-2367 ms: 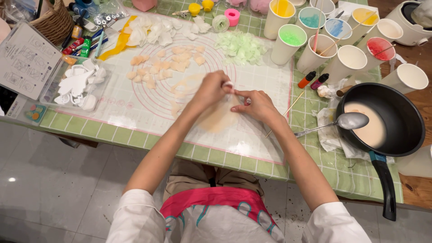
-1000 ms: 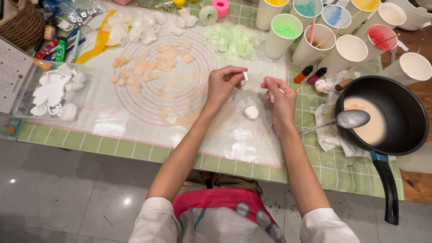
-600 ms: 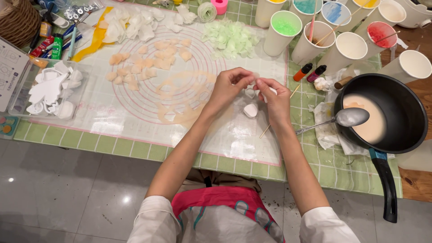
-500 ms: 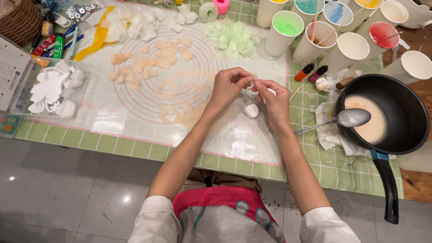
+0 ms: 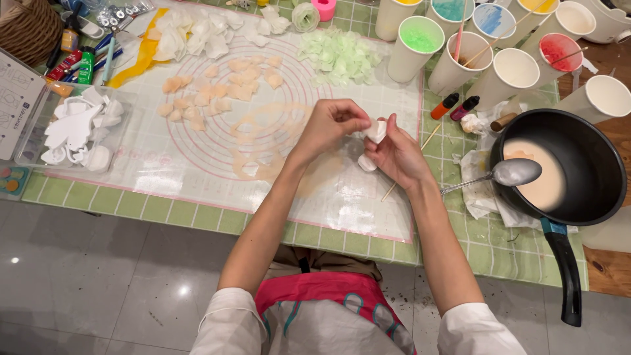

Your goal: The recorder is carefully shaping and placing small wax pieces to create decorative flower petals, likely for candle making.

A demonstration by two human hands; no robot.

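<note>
The person's left hand (image 5: 332, 125) and right hand (image 5: 396, 154) are now meeting above the clear mat (image 5: 197, 171) on the tabletop (image 5: 473, 243), having drawn together from a second ago. Both sets of fingers are pinching a small white petal piece (image 5: 376, 130). Another white piece (image 5: 366, 163) is lying just below, so the shaping is going on.
</note>
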